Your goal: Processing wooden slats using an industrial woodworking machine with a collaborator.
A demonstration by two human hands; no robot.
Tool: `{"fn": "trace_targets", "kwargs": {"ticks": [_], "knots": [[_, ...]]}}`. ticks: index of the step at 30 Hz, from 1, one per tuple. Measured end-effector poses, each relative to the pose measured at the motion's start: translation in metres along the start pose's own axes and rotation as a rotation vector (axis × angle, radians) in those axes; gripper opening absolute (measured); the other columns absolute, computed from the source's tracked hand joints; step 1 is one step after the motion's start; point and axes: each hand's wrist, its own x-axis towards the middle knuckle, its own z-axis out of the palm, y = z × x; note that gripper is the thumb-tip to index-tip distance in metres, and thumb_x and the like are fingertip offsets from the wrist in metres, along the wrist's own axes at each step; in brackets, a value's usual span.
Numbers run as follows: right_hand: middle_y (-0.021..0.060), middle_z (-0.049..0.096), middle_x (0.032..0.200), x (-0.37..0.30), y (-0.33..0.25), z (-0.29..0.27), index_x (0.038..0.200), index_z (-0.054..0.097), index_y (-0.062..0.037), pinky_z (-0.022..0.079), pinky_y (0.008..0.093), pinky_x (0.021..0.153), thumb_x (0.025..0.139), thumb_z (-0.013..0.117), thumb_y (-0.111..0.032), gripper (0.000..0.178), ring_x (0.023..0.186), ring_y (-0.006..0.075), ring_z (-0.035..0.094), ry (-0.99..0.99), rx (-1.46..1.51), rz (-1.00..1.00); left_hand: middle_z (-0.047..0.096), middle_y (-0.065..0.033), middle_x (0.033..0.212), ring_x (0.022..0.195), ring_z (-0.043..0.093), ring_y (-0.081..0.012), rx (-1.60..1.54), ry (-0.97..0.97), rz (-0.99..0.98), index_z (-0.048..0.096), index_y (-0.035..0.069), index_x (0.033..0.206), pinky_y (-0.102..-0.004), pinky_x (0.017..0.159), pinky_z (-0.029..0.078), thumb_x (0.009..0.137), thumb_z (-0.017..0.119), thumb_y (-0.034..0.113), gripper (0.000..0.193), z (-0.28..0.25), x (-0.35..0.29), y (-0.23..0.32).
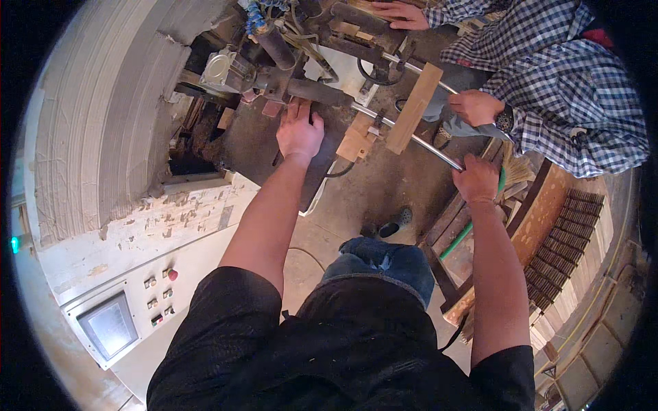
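Observation:
My left hand (pixel 299 133) lies with fingers stretched and thumb apart on the dark machine bed, its fingertips just below a dark cylinder (pixel 319 92). From that cylinder a shiny metal rod (pixel 430 148) runs to the right. At its far right end my right hand (pixel 477 180) has its fingers curled round the rod's tip. A flat wooden board (pixel 415 108) sits across this rod and a second metal rod (pixel 445 87) farther off. Below the nearer rod, a wooden block (pixel 356 139) is fixed next to the bed.
Across the machine, a person in a checked shirt has one hand (pixel 476 107) at the second rod and another hand (pixel 399 14) on the machine. A control panel with a screen (pixel 110 325) is at lower left. Stacked wood strips (pixel 565 240) and a broom (pixel 517 171) stand right.

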Motion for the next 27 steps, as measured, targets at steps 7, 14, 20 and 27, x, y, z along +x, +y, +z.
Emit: {"fn": "trace_targets", "kwargs": {"ticks": [7, 14, 20, 27], "knots": [[0.0105, 0.070, 0.078, 0.0001, 0.0019, 0.0010, 0.076, 0.068, -0.0136, 0.054, 0.0453, 0.073, 0.075, 0.072, -0.036, 0.023, 0.078, 0.0316, 0.069, 0.035, -0.024, -0.039, 0.052, -0.0089, 0.140, 0.120, 0.057, -0.0327, 0.015, 0.006, 0.016, 0.058, 0.015, 0.129, -0.0435, 0.097, 0.050, 0.090, 0.055, 0.031, 0.043, 0.0012, 0.0007, 0.0005], [0.0105, 0.069, 0.078, 0.0000, 0.0027, 0.0036, 0.079, 0.067, -0.0131, 0.054, 0.0452, 0.073, 0.074, 0.072, -0.035, 0.023, 0.077, 0.0319, 0.069, 0.024, -0.010, -0.042, 0.052, -0.0097, 0.142, 0.122, 0.056, -0.0327, 0.021, 0.006, 0.030, 0.057, 0.015, 0.132, -0.0432, 0.098, 0.049, 0.090, 0.054, 0.032, 0.045, 0.0029, 0.0005, -0.0032], [0.0108, 0.069, 0.078, -0.0006, 0.0043, 0.0032, 0.080, 0.067, -0.0128, 0.054, 0.0454, 0.073, 0.073, 0.072, -0.035, 0.024, 0.077, 0.0319, 0.069, 0.038, 0.015, -0.040, 0.051, -0.0073, 0.143, 0.116, 0.058, -0.0332, 0.054, 0.005, 0.022, 0.055, 0.017, 0.135, -0.0419, 0.097, 0.049, 0.089, 0.053, 0.033, 0.048, 0.0038, 0.0010, -0.0020], [0.0121, 0.070, 0.078, -0.0035, 0.0034, 0.0025, 0.079, 0.067, -0.0132, 0.054, 0.0451, 0.073, 0.074, 0.071, -0.034, 0.022, 0.075, 0.0333, 0.069, 0.081, 0.022, -0.062, 0.053, -0.0078, 0.139, 0.117, 0.056, -0.0343, 0.043, 0.022, 0.022, 0.056, 0.015, 0.133, -0.0421, 0.098, 0.049, 0.089, 0.053, 0.032, 0.047, 0.0064, -0.0011, -0.0030]]}}
